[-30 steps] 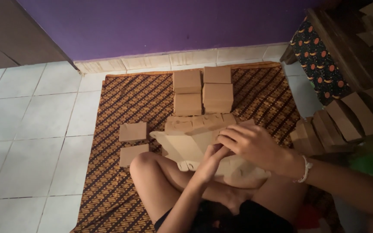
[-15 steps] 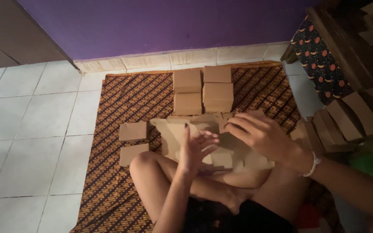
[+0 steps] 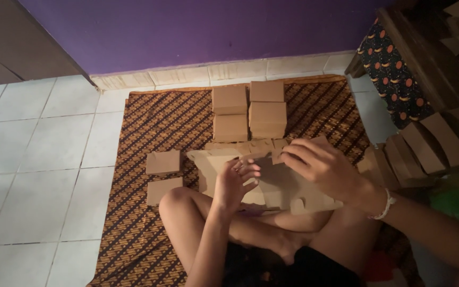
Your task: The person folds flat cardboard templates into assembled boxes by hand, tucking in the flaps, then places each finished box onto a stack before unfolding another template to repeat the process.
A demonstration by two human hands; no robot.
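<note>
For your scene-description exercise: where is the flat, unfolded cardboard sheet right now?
In the head view the flat cardboard sheet lies centre frame over the person's lap, between the left hand and right hand, just before the stacked boxes.

Both hands on flat cardboard blank (image 3: 272,183)
</note>
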